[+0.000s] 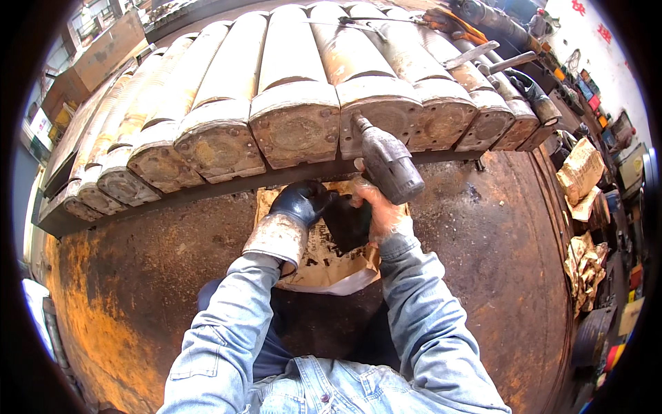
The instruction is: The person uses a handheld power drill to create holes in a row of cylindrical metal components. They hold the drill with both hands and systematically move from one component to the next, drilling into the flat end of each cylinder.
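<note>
A dark grey impact wrench slants in front of the end plates, its narrow tip toward a rusty end plate; whether they touch I cannot tell. My bare right hand is closed around its handle. A black blocky shape lies between my hands, seemingly the wrench's lower end. My left hand, in a black glove with a stained pale cuff, has its fingers curled against that shape; what they grip is hidden. Beneath both hands is a tan paper sack with dark print.
Several worn metal cylinders lie side by side on a dark steel beam. Loose tools, including a hammer, and an orange-black glove rest on them. Crumpled brown paper lies at right. Rusty steel floor surrounds me.
</note>
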A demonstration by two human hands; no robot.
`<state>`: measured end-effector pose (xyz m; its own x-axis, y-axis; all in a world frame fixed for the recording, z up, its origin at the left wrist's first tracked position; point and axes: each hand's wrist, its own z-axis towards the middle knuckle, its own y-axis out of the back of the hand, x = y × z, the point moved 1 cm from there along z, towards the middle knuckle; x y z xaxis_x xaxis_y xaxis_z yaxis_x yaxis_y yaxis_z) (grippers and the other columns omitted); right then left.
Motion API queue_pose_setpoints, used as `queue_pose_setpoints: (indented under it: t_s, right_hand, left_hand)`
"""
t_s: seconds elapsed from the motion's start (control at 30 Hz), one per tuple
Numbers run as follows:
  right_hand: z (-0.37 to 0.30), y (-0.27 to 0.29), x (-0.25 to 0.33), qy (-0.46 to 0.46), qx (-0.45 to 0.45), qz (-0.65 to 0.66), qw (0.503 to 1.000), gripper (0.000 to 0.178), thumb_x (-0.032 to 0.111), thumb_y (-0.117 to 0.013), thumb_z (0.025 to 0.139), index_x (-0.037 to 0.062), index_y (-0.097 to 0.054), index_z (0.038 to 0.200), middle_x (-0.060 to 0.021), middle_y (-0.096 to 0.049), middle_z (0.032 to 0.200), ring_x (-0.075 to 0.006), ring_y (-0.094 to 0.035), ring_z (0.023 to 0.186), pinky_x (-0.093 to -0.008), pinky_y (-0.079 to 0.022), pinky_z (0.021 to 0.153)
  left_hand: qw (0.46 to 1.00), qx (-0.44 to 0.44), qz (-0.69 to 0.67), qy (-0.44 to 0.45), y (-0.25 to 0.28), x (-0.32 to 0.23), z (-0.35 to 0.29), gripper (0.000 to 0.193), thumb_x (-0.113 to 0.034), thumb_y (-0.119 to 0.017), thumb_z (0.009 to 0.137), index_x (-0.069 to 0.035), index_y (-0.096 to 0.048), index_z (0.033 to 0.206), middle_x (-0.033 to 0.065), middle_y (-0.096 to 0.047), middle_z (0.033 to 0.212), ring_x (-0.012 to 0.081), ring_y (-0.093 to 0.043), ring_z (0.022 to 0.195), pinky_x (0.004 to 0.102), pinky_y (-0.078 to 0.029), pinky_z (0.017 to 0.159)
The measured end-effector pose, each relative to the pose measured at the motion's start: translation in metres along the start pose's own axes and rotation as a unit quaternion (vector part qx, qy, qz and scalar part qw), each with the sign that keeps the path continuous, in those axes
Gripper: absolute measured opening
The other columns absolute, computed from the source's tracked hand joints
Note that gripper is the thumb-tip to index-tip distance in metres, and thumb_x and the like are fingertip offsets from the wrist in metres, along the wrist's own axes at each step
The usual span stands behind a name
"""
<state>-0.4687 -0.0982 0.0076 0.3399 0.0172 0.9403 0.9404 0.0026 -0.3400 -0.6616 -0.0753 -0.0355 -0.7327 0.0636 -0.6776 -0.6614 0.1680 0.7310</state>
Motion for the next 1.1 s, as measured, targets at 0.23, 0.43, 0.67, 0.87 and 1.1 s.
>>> queue_pose_setpoints:
  t_s: [0.23,0.43,0.67,0.87,1.1]
  right_hand:
    - [0.003,-0.024,-0.018,0.018,-0.012,0.055,0.998,0.034,0.010,-0.068,0.085,0.0038,-0.061,0.118,-0.0078,-0.065,0.090,-0.0162,-0.057,0.073,-0.0318,-0.048,0.071]
    - [0.025,0.016,-0.024,0.068,-0.010,-0.367,0.928,0.045,0.025,-0.069,0.090,0.0069,-0.058,0.129,-0.0115,-0.068,0.107,-0.0240,-0.065,0.094,-0.0359,-0.051,0.086]
    - [0.035,0.011,-0.014,0.220,-0.002,-0.375,0.901,0.038,0.018,-0.071,0.088,0.0029,-0.061,0.122,-0.0082,-0.068,0.105,-0.0189,-0.064,0.093,-0.0336,-0.052,0.084]
    - [0.047,0.025,-0.033,0.261,0.011,-0.343,0.902,0.054,0.036,-0.072,0.084,0.0017,-0.061,0.125,-0.0143,-0.065,0.119,-0.0272,-0.060,0.112,-0.0398,-0.048,0.097]
    - [0.018,0.008,0.004,0.240,0.000,-0.684,0.689,0.054,0.032,-0.074,0.083,0.0027,-0.060,0.126,-0.0175,-0.068,0.110,-0.0291,-0.066,0.107,-0.0399,-0.053,0.091]
  left_hand:
    - [0.942,-0.037,-0.331,0.032,0.015,0.008,-0.017,0.026,-0.023,-0.071,0.091,-0.003,-0.070,0.109,0.0099,-0.073,0.099,0.0167,-0.066,0.091,0.0307,-0.052,0.081]
    - [0.893,-0.061,-0.432,0.112,0.040,-0.007,-0.034,0.030,-0.024,-0.072,0.091,-0.002,-0.068,0.112,0.0095,-0.071,0.106,0.0177,-0.066,0.099,0.0297,-0.052,0.090]
    - [0.766,-0.037,-0.629,0.125,0.052,-0.018,-0.035,0.057,-0.039,-0.072,0.091,0.002,-0.057,0.128,0.0177,-0.063,0.125,0.0280,-0.061,0.118,0.0400,-0.049,0.105]
    - [0.757,-0.042,-0.633,0.157,0.045,-0.026,-0.028,0.051,-0.038,-0.053,0.102,0.002,-0.053,0.133,0.0229,-0.058,0.134,0.0355,-0.057,0.123,0.0456,-0.048,0.105]
    - [0.779,-0.034,-0.624,0.050,0.036,0.007,-0.052,0.061,-0.048,-0.047,0.101,-0.002,-0.048,0.141,0.0184,-0.054,0.141,0.0330,-0.053,0.129,0.0449,-0.040,0.112]
